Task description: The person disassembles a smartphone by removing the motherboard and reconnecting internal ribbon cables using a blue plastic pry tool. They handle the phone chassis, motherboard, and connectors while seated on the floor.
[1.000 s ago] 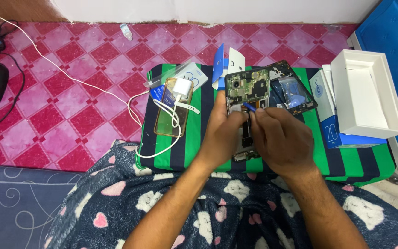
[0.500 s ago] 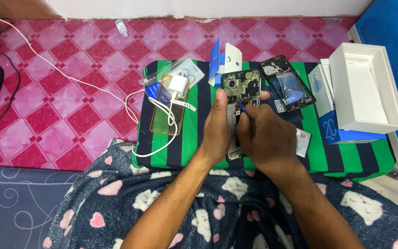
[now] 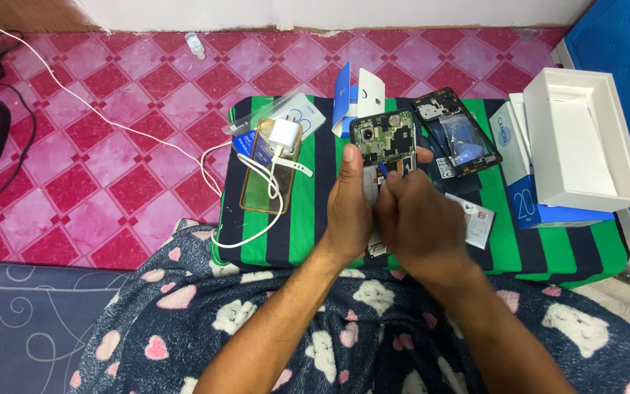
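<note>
Your left hand [image 3: 350,211] is gripping the opened phone [image 3: 384,142], its circuit board facing up, thumb lying along the left edge, on the green-and-black striped cushion [image 3: 308,226]. Your right hand [image 3: 421,219] is pinching a small blue tool [image 3: 385,175] against the phone's middle. The back cover [image 3: 457,131] is lying just right, the white box [image 3: 585,142] farther right, the white charger [image 3: 284,136] to the left.
</note>
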